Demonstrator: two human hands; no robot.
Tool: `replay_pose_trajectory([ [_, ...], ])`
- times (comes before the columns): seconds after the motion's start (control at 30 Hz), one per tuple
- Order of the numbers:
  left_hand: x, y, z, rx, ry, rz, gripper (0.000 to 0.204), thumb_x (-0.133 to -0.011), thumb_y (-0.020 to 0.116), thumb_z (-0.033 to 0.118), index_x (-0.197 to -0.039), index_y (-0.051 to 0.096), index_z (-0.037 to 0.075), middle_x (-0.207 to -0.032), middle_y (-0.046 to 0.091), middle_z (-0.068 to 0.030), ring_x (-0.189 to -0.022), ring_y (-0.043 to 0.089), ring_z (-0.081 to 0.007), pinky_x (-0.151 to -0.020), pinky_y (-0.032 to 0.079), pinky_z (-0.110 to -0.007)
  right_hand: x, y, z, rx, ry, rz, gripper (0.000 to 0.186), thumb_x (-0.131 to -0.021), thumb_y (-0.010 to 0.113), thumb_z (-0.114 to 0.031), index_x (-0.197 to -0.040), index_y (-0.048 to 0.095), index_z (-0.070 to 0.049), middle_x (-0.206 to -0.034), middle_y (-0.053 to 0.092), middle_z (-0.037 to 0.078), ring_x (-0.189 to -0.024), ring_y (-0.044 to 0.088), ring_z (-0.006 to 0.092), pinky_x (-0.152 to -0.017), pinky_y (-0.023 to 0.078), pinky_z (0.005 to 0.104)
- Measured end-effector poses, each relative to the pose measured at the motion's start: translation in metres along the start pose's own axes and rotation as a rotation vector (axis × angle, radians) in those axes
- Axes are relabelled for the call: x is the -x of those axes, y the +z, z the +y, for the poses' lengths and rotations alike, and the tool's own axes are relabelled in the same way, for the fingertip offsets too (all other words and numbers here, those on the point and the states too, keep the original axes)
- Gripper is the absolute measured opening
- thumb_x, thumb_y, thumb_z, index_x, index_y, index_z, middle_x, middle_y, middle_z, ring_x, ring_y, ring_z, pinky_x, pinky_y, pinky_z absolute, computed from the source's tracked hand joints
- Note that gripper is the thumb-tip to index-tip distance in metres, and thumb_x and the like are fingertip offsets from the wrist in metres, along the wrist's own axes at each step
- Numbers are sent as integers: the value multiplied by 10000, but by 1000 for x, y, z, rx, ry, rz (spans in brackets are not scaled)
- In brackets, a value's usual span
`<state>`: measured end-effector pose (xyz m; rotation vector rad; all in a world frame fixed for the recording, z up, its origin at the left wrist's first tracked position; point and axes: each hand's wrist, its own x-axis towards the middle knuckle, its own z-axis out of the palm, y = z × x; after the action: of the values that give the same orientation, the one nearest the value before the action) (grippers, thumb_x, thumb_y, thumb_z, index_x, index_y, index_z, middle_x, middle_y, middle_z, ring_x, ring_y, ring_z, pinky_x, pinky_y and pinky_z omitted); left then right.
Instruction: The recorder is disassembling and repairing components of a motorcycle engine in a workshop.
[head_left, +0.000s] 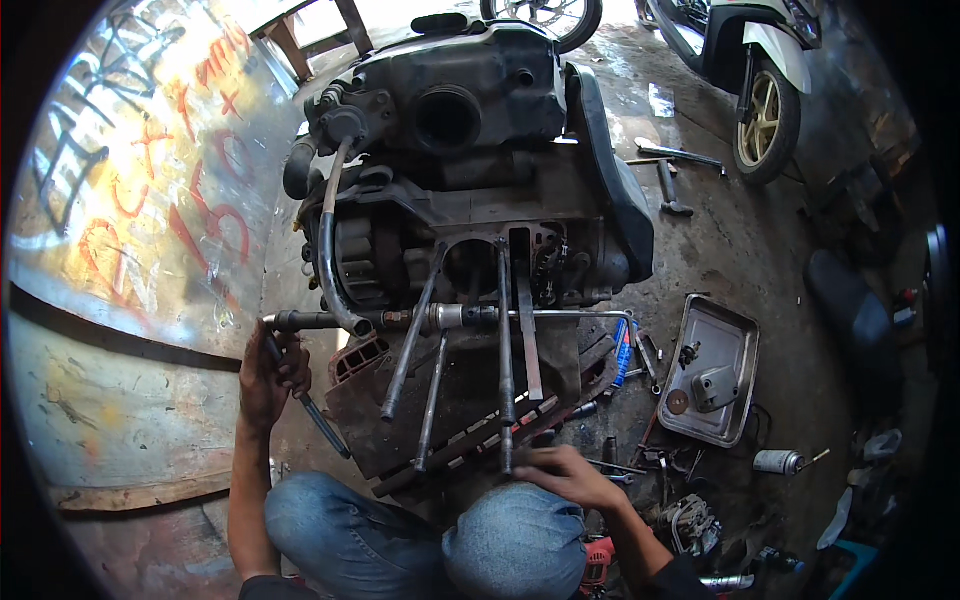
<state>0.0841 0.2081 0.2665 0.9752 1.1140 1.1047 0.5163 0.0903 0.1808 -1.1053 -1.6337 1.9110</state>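
My left hand (270, 380) is closed around a dark-handled bar (322, 422), which looks like a ratchet wrench, at the left end of a horizontal shaft (300, 320). That shaft runs across the front of a large engine (470, 210), beneath its open crankcase. Several long metal studs (408, 345) stick out from the engine toward me. By my right knee, my right hand (572, 477) has its fingers stretched out near the lower end of one stud (507, 400); whether they touch it I cannot tell. A dark curved pipe (330, 250) hangs down the engine's left side.
A metal tray (745, 395) with parts in it sits at right, near a spray can (778, 462). A hammer (670, 190) lies beyond, before a parked motorcycle (765, 110). Painted sheet metal (150, 190) walls off the left. Loose tools and a carburetor-like part (692, 525) lie lower right.
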Motion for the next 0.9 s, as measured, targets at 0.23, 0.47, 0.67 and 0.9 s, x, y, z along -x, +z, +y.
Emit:
replay_pose_trajectory([
  [0.23, -7, -32, -22, -32, 174, -1, 484, -1059, 538, 334, -1486, 451, 122, -1327, 626, -109, -886, 645, -159, -606, 536, -291, -34, 14, -8, -279, -106, -118, 581, -1057, 574, -444, -1414, 582, 14, -1340, 658, 203, -1248, 608, 259, -1081, 451, 356],
  [0.47, 14, -25, -22, -74, -50, 582, 595, -1088, 500, 390, -1625, 274, 269, -1513, 534, -161, -1114, 648, -211, -775, 540, -309, 53, 47, 64, -905, 72, 332, 492, -1088, 531, -400, -1303, 666, 21, -1251, 698, 83, -1112, 642, 122, -1000, 497, 267],
  [0.67, 22, -36, -69, 13, 155, -1, 616, -1061, 371, 622, -1426, 490, 140, -992, 608, -73, -611, 545, -151, -440, 403, -253, 143, 115, 148, -571, 609, 945, 337, -1042, 602, -224, -1246, 675, 33, -1112, 748, 134, -964, 723, 204, -899, 561, 323],
  [0.9, 37, -40, -98, 168, 42, -37, 622, -1055, 371, 637, -1362, 525, 119, -873, 569, -50, -538, 484, -137, -409, 380, -257, 171, 150, 197, 164, 755, 1117, 367, -914, 706, -201, -1203, 685, 25, -1063, 714, 230, -982, 707, 370, -885, 541, 438],
])
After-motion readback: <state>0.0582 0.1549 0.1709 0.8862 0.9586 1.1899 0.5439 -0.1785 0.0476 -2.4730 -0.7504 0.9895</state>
